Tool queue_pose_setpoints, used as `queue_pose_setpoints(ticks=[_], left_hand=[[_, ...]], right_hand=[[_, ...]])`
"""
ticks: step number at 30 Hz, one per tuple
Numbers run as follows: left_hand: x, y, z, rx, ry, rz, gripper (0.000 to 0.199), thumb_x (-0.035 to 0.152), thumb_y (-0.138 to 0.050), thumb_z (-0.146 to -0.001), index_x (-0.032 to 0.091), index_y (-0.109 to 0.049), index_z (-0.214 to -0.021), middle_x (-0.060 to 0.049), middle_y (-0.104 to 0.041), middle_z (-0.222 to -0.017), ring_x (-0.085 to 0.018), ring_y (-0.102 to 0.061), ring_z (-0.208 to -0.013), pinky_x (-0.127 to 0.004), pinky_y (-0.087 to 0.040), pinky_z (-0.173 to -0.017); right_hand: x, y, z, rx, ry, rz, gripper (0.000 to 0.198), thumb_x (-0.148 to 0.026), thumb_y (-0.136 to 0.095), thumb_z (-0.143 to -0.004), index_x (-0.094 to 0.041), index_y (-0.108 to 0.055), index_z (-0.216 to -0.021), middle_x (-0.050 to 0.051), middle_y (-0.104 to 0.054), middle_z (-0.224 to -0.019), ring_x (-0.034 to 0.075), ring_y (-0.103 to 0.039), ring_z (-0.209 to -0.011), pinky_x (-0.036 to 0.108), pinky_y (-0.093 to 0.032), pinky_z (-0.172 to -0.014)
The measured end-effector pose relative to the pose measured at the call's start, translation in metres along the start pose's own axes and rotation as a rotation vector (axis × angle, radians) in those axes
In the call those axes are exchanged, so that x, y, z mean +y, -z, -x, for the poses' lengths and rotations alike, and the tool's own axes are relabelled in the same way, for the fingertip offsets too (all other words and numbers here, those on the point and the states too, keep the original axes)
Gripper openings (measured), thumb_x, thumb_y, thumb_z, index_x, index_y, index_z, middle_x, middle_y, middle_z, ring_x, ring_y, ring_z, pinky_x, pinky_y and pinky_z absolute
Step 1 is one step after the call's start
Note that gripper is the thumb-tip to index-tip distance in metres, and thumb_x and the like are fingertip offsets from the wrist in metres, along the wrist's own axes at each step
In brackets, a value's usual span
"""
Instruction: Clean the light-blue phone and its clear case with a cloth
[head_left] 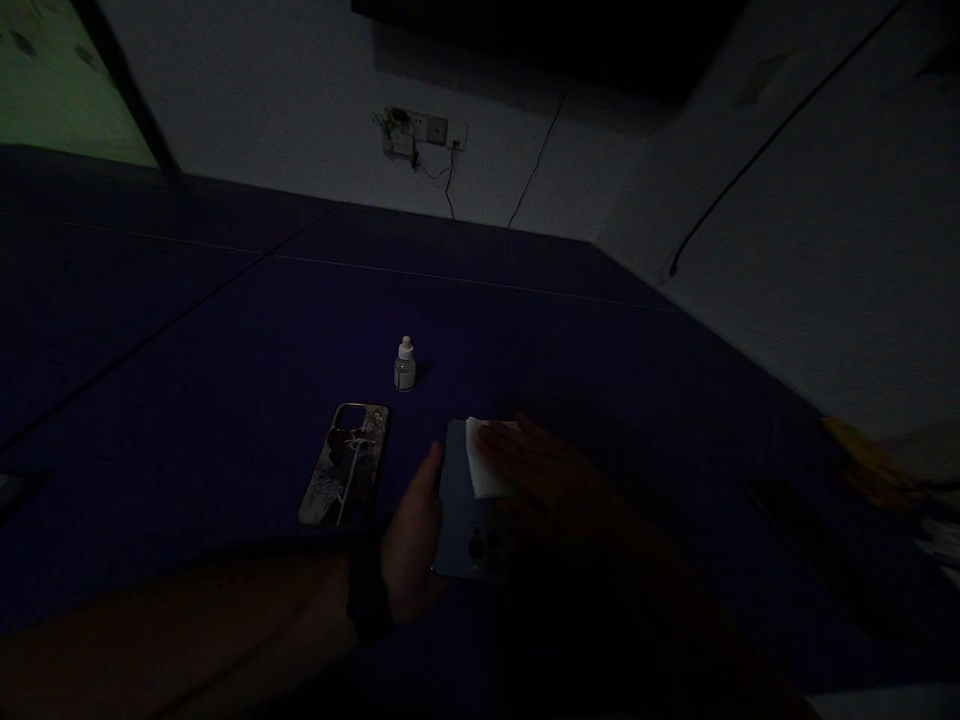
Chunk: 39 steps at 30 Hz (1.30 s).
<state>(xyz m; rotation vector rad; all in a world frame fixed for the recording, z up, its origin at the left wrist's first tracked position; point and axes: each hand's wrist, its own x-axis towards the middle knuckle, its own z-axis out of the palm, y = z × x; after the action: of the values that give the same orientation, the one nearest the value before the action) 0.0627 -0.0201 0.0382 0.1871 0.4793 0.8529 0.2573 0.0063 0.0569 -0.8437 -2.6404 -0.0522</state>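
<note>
In the dim head view, my left hand (415, 540) grips a smartphone (457, 535) by its side edge, thumb along the left. The phone's back faces up, with its camera lenses at the near end. My right hand (540, 465) presses a folded white wipe (484, 475) flat against the phone's back, its fingers stretched over the wipe. Left of the phone lies a patterned phone case (346, 465) with a camera cut-out. Beyond it stands a small dropper bottle (405, 367) with a white cap.
The dark blue surface (225, 350) reaches to the wall, where power sockets (427, 130) and cables show. A long dark object (814, 545) lies at the right, near a yellow item (862, 460). A small pale object (10, 490) sits at the left edge.
</note>
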Motion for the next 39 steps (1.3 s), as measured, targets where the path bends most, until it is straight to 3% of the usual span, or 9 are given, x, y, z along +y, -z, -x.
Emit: queue_pose_setpoints(ticks=[5, 12, 17, 20, 27, 32, 35, 39], left_hand=[[0.000, -0.001, -0.001, 0.000, -0.019, 0.009, 0.065, 0.059, -0.039, -0.104, 0.014, -0.056, -0.148, -0.017, -0.074, -0.123, -0.030, -0.071, -0.112, -0.043, -0.050, -0.101], [-0.001, -0.001, 0.000, -0.031, -0.011, 0.000, 0.066, 0.062, -0.042, -0.103, 0.015, -0.058, -0.146, -0.017, -0.074, -0.123, -0.030, -0.071, -0.109, -0.043, -0.050, -0.100], [0.000, 0.000, -0.001, -0.016, -0.004, -0.007, 0.067, 0.064, -0.044, -0.101, 0.015, -0.060, -0.144, -0.017, -0.075, -0.118, -0.030, -0.072, -0.106, -0.042, -0.052, -0.097], [0.000, -0.001, 0.000, -0.040, 0.026, -0.002, 0.069, 0.066, -0.043, -0.101, 0.015, -0.060, -0.143, -0.017, -0.076, -0.116, -0.030, -0.073, -0.103, -0.042, -0.053, -0.094], [-0.001, -0.002, 0.000, -0.051, -0.096, 0.038, 0.062, 0.059, -0.047, -0.102, 0.016, -0.058, -0.146, -0.016, -0.075, -0.122, -0.031, -0.071, -0.110, -0.043, -0.050, -0.102], [0.000, 0.007, -0.001, 0.018, -0.030, 0.083, 0.061, 0.059, -0.054, -0.099, 0.010, -0.064, -0.135, -0.014, -0.076, -0.104, -0.027, -0.074, -0.098, -0.037, -0.055, -0.094], [0.000, 0.006, -0.001, 0.017, -0.057, 0.087, 0.060, 0.058, -0.056, -0.098, 0.011, -0.064, -0.135, -0.014, -0.076, -0.103, -0.027, -0.074, -0.099, -0.037, -0.054, -0.095], [0.001, -0.004, 0.001, -0.016, -0.086, 0.052, 0.060, 0.057, -0.046, -0.103, 0.015, -0.058, -0.145, -0.014, -0.076, -0.117, -0.029, -0.072, -0.108, -0.041, -0.052, -0.102]], right_hand=[[0.001, 0.000, 0.000, -0.004, 0.055, -0.032, 0.062, -0.042, -0.048, -0.107, -0.011, -0.039, -0.160, 0.018, -0.053, -0.156, 0.029, -0.049, -0.149, 0.057, -0.039, -0.124], [0.004, 0.002, 0.002, 0.003, 0.038, -0.021, 0.056, -0.037, -0.050, -0.106, -0.013, -0.046, -0.156, 0.017, -0.059, -0.152, 0.028, -0.054, -0.145, 0.059, -0.037, -0.125], [0.004, 0.001, 0.001, 0.000, -0.011, 0.003, 0.059, -0.037, -0.048, -0.107, -0.011, -0.041, -0.159, 0.019, -0.052, -0.157, 0.030, -0.051, -0.147, 0.059, -0.041, -0.123], [0.008, 0.003, 0.003, 0.019, -0.021, 0.016, 0.056, -0.034, -0.047, -0.107, -0.016, -0.041, -0.160, 0.017, -0.056, -0.154, 0.029, -0.054, -0.144, 0.060, -0.039, -0.124], [-0.005, 0.004, 0.000, -0.025, 0.097, -0.064, 0.058, -0.041, -0.049, -0.106, -0.011, -0.045, -0.156, 0.018, -0.056, -0.154, 0.028, -0.048, -0.149, 0.057, -0.036, -0.126], [-0.025, -0.001, -0.011, -0.072, 0.192, -0.114, 0.061, -0.048, -0.046, -0.107, -0.006, -0.049, -0.151, 0.020, -0.054, -0.156, 0.026, -0.041, -0.153, 0.049, -0.034, -0.128], [-0.025, -0.005, -0.012, -0.059, 0.143, -0.126, 0.066, -0.053, -0.047, -0.106, -0.006, -0.046, -0.153, 0.021, -0.053, -0.157, 0.027, -0.042, -0.153, 0.052, -0.034, -0.128], [-0.017, -0.002, -0.004, -0.030, 0.074, -0.099, 0.065, -0.049, -0.052, -0.103, -0.007, -0.047, -0.153, 0.022, -0.056, -0.154, 0.031, -0.048, -0.149, 0.059, -0.037, -0.125]])
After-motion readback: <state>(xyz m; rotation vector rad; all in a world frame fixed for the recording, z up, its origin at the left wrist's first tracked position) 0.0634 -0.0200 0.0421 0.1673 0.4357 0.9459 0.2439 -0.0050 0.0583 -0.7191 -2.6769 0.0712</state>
